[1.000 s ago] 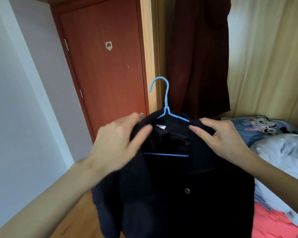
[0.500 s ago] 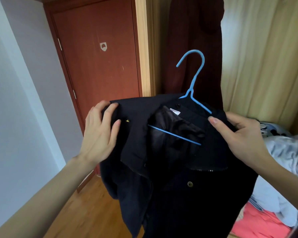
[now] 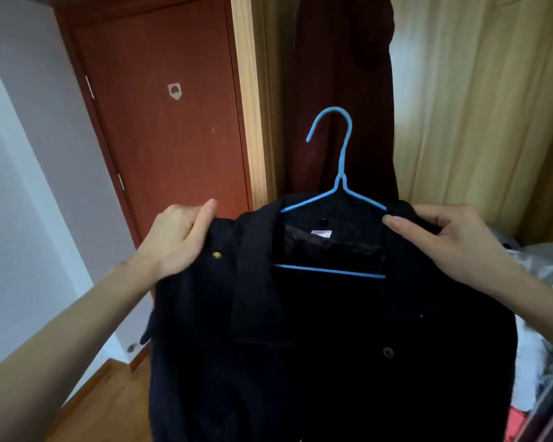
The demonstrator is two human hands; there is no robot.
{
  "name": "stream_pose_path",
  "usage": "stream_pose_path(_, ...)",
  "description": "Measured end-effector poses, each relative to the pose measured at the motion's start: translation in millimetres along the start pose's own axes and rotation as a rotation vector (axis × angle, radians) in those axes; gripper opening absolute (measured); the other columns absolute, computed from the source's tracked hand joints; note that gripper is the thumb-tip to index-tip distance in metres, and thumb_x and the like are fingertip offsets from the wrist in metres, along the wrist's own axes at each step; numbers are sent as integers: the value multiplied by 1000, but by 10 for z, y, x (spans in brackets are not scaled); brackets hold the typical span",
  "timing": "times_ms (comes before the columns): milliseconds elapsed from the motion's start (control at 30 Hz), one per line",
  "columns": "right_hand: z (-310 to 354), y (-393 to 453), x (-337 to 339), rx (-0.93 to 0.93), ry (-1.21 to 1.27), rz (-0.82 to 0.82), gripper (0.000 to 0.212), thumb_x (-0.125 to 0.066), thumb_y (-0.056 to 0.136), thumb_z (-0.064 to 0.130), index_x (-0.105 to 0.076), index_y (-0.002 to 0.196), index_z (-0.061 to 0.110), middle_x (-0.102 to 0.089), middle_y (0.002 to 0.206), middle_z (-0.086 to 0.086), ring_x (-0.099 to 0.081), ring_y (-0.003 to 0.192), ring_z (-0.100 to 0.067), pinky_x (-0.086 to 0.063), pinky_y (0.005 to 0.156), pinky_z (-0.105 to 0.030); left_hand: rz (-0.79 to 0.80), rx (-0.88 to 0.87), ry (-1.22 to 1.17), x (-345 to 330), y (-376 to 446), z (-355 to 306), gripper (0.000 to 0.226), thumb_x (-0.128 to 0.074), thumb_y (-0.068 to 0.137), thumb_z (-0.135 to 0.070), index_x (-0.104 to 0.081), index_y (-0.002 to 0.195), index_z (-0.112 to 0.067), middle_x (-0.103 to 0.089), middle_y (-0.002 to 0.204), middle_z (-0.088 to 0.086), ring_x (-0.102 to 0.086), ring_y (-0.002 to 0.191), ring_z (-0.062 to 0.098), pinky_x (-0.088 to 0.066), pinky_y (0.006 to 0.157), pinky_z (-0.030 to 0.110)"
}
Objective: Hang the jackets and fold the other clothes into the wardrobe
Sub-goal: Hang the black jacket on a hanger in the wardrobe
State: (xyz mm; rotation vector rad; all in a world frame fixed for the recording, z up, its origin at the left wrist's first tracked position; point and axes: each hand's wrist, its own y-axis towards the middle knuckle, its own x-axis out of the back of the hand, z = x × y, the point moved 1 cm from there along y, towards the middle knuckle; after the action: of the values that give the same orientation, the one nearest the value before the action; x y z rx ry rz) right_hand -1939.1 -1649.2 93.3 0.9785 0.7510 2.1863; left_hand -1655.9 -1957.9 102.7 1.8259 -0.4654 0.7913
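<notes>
A black jacket point(image 3: 316, 330) hangs in front of me on a blue wire hanger point(image 3: 344, 167), whose hook points up and to the left. My left hand point(image 3: 176, 240) grips the jacket's left shoulder. My right hand point(image 3: 450, 240) holds the right shoulder over the hanger's arm, thumb on top. The hanger's lower bar shows through the open collar. A dark red garment point(image 3: 342, 90) hangs behind the hook, at the wardrobe opening.
A red-brown door point(image 3: 160, 122) stands to the left, beside a pale wall point(image 3: 23, 186). Yellowish curtain-like folds point(image 3: 476, 106) fill the right. Crumpled light bedding and clothes point(image 3: 543, 282) lie at the right edge. Wooden floor point(image 3: 109, 406) shows below.
The hanger has swung from tilted to level. My left hand has drawn the jacket's left shoulder out over the hanger. The jacket now sits squarer.
</notes>
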Motion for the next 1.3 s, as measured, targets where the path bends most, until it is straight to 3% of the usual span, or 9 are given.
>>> stream_pose_path(167, -38, -8, 36, -76, -7, -36, 47, -69, 91, 63, -80, 95, 17, -76, 81, -8, -74, 76, -29, -58, 64, -46, 67, -237, -34, -126, -60, -508, 31, -19, 112, -50, -47, 104, -40, -50, 95, -18, -53, 88, 3, -39, 79, 26)
stream_pose_path(333, -68, -98, 28, -75, -8, 75, 55, -65, 91, 67, -75, 89, 12, -71, 76, -10, -64, 70, -10, -50, 57, -32, 14, -224, 8, -310, -234, -763, 32, -39, 103, -60, -25, 86, -39, -39, 59, -12, -42, 52, 13, -30, 54, 32)
stream_pose_path(500, 68, -48, 35, 6, -250, 321, 57, -45, 102, 65, -53, 78, 15, -52, 63, 2, -49, 55, -5, -36, 53, -21, 43, -203, -146, -328, -233, -866, 32, -46, 102, -60, -34, 79, -41, -40, 52, -7, -44, 50, 19, -29, 54, 27)
stream_pose_path(667, 287, 120, 26, 17, -179, 289, 48, -49, 104, 59, -49, 73, 22, -46, 62, 12, -45, 58, 0, -36, 55, -16, -20, -168, -187, -242, -167, -937, 25, -53, 99, -59, -44, 89, -38, -51, 60, -6, -47, 53, 19, -37, 54, 32)
stream_pose_path(767, 342, 160, -1, 12, -139, 294, 55, -52, 101, 60, -51, 75, 12, -46, 64, 1, -44, 59, -15, -39, 58, -31, -11, -191, -77, -182, -101, -1030, 28, -50, 100, -62, -48, 113, -37, -55, 66, -7, -52, 57, 14, -46, 56, 32)
stream_pose_path(833, 370, 156, -41, 21, -143, 309, 61, -53, 100, 63, -51, 77, 6, -49, 67, -10, -47, 61, -26, -40, 60, -40, 3, -277, 22, -200, -78, -1144, 31, -42, 104, -60, -50, 100, -30, -50, 63, -5, -50, 55, 16, -41, 53, 34)
stream_pose_path(933, 383, 138, -5, 59, -180, 319, 60, -52, 98, 65, -48, 75, 10, -45, 66, -8, -44, 59, -22, -37, 58, -34, -38, -335, 100, -224, -138, -1210, 38, -35, 108, -47, -40, 81, -21, -42, 58, -5, -43, 49, 26, -26, 51, 31)
stream_pose_path(1167, 241, 81, 169, 102, -464, 310, 63, -40, 95, 75, -50, 79, 15, -51, 62, -4, -54, 57, -23, -48, 61, -50, -59, -267, 15, -324, -206, -1203, 30, -39, 108, -39, -58, 103, -16, -34, 50, -11, -45, 43, 20, -33, 51, 31)
stream_pose_path(1300, 187, 13, 176, 85, -428, 270, 41, -43, 96, 73, -54, 113, 38, -59, 71, 3, -60, 64, -16, -54, 68, -45, -103, -253, -41, -335, -142, -1244, 38, -43, 105, -49, -56, 89, -17, -29, 46, -9, -37, 41, 21, -24, 52, 22)
